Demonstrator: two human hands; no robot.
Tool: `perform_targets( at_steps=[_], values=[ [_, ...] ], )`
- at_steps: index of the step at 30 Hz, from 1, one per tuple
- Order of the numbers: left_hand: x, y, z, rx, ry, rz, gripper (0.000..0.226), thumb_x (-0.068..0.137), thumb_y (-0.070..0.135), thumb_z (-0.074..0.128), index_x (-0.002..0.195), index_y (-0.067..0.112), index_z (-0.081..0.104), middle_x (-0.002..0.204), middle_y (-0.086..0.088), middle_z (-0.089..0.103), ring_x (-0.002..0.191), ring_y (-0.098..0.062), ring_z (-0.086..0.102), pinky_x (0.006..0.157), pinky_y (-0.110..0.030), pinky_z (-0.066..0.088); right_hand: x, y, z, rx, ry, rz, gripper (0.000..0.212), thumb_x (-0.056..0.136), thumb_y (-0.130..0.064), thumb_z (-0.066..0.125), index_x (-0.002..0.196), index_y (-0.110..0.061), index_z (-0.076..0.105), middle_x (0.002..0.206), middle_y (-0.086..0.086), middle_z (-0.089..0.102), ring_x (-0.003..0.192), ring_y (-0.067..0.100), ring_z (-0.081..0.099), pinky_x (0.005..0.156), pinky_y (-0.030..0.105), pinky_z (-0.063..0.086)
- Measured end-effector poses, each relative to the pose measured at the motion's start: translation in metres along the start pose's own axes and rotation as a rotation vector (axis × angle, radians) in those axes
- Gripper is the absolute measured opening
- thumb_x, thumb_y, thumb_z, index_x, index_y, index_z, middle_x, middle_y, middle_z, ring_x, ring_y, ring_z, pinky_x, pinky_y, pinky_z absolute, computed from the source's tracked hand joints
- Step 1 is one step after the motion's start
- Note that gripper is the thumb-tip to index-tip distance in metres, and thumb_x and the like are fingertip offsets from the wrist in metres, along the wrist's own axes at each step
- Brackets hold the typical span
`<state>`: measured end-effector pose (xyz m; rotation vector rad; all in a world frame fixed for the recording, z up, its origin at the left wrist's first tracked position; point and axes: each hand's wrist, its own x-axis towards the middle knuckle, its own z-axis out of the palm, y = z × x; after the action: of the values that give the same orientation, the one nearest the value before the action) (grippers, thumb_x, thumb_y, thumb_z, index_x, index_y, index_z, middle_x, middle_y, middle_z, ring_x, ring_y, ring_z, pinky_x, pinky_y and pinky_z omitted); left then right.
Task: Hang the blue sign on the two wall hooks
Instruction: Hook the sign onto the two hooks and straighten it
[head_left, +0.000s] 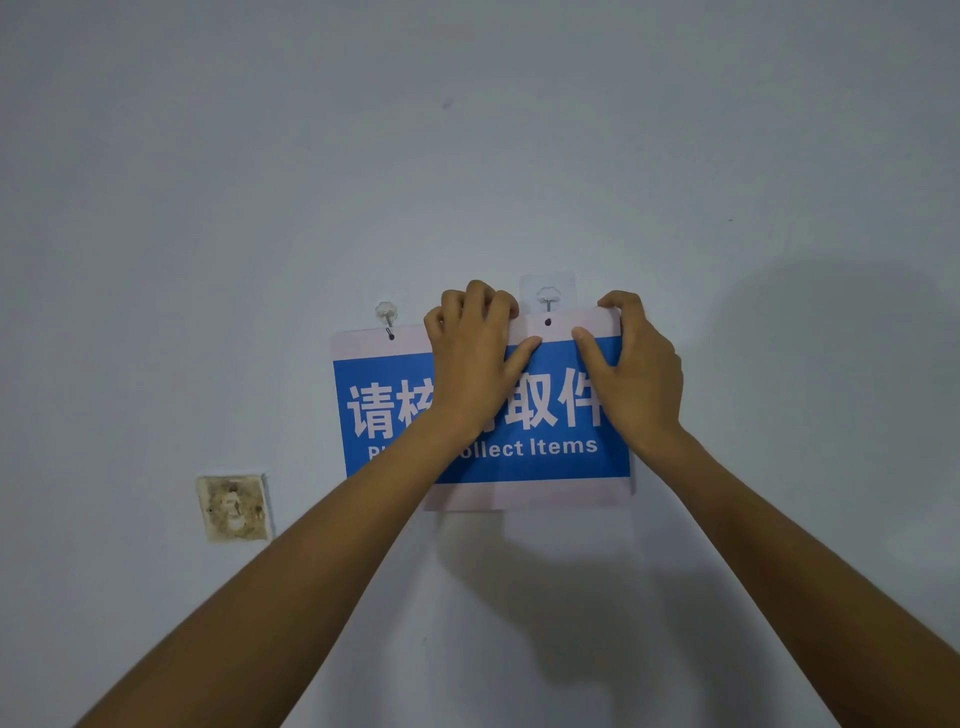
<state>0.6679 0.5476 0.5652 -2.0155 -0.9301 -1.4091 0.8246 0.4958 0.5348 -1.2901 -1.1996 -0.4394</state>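
both hands grip the blue sign near frame centre, left hand and right hand flanking its right hole. that hole sits just below the right hook; the left hook looks threaded already.

only readable stuff is on the blue sign, white lettering. big Chinese chars: 请, then one half covered, then 取件. English line under that reads "...ollect Items", starts w/ a "P" but the left hand & arm block the rest. nothing else has text.
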Motion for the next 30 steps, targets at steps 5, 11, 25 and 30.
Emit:
perform_targets(
  at_steps=[5, 11, 25, 30],
  values=[
    [0.001, -0.002, 0.004, 0.000, -0.022, 0.006, 0.037, 0.084, 0.046, 0.060, 0.106, 0.017, 0.058, 0.113, -0.006, 0.056, 0.105, -0.025, 0.049, 0.086, -0.038, 0.039, 0.001, -0.003, -0.001, -0.110, 0.018, 0.016, 0.043, 0.090, -0.047, 0.057, 0.122, -0.020, 0.046, 0.122, 0.007, 0.046, 0.084, 0.008, 0.052, 0.068, 0.022, 0.045],
    [0.000, -0.001, 0.003, -0.005, -0.029, 0.017, 0.037, 0.084, 0.044, 0.061, 0.106, 0.015, 0.058, 0.114, -0.007, 0.056, 0.105, -0.026, 0.048, 0.085, -0.037, 0.039, 0.001, -0.005, -0.005, -0.213, 0.014, 0.008, 0.044, 0.089, -0.048, 0.058, 0.121, -0.020, 0.047, 0.118, 0.008, 0.050, 0.083, 0.012, 0.054, 0.067, 0.024, 0.042],
    [0.001, -0.002, 0.007, 0.000, -0.009, 0.036, 0.035, 0.084, 0.041, 0.063, 0.105, 0.014, 0.058, 0.112, -0.008, 0.057, 0.102, -0.027, 0.049, 0.083, -0.039, 0.044, -0.001, -0.007, -0.008, -0.266, 0.096, -0.061, 0.038, 0.086, -0.046, 0.062, 0.112, -0.019, 0.054, 0.114, 0.006, 0.054, 0.092, 0.017, 0.058, 0.065, 0.027, 0.048],
    [0.003, -0.003, 0.009, 0.001, 0.001, 0.040, 0.034, 0.084, 0.041, 0.064, 0.104, 0.014, 0.058, 0.110, -0.008, 0.057, 0.101, -0.028, 0.050, 0.082, -0.039, 0.044, -0.001, -0.011, -0.018, -0.261, 0.191, -0.171, 0.032, 0.085, -0.040, 0.065, 0.105, -0.016, 0.058, 0.110, 0.006, 0.060, 0.097, 0.018, 0.057, 0.066, 0.024, 0.044]
  ],
)
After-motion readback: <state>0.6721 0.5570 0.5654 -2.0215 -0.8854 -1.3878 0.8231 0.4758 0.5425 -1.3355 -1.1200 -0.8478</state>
